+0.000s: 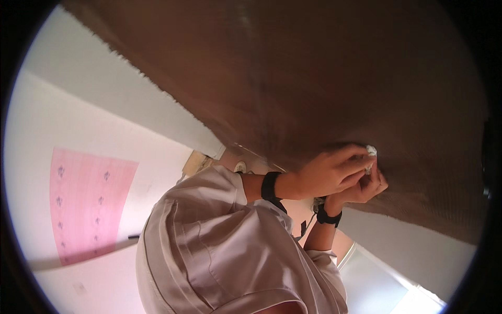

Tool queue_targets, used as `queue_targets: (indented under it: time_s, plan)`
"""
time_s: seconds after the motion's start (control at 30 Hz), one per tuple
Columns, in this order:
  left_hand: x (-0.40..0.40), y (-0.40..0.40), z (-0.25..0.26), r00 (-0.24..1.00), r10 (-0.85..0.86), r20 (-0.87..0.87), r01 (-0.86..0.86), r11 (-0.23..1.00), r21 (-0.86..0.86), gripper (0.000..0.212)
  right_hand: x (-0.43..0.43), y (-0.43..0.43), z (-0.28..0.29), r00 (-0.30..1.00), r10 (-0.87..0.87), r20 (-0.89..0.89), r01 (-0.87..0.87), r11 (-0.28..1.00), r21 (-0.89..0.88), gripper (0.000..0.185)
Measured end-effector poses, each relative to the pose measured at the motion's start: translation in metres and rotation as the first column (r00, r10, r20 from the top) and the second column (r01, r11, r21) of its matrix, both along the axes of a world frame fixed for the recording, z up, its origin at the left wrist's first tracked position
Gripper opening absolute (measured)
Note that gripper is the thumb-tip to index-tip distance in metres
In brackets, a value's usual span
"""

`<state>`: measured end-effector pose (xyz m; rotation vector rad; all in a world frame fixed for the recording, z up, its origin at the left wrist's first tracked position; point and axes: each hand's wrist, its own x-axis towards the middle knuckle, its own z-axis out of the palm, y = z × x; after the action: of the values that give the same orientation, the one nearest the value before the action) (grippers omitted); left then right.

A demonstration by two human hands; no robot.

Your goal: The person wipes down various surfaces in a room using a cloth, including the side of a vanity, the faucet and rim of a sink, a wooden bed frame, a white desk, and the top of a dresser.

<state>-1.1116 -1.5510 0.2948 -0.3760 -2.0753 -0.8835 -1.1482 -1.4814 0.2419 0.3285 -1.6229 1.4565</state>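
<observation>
My left hand (333, 170) reaches in from the left, with a black band at its wrist. Its fingertips pinch a small crumpled white piece (371, 150), perhaps tissue; its material is not certain. My right hand (362, 190) is just below and partly behind the left one, its fingers bent up against the same white piece. Another bit of white shows between the fingers of both hands. A black band circles the right wrist too. Both hands are over the near part of a brown surface (313, 78), close to its edge.
The brown surface spans the upper view and has a ragged left edge. White wall stands at the left, with a pink patterned panel (92, 204) on it. A shoe (240, 167) shows on the floor below. Dark cords hang near the right forearm.
</observation>
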Motion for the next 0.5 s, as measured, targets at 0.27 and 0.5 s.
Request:
queue_targets:
  time_s: [0.27,0.5]
  plan:
    - [0.058,-0.05,-0.007,0.982,0.071,0.176,-0.078,0.996,0.038,0.039,0.04,-0.043,0.005,0.994,0.106,0.026,-0.109,0.968,0.228,0.024]
    - [0.124,-0.132,0.014,0.989,0.149,0.025,-0.151,0.97,0.19,0.039,0.093,-0.122,0.035,0.913,0.397,-0.091,-0.365,0.897,0.25,0.02]
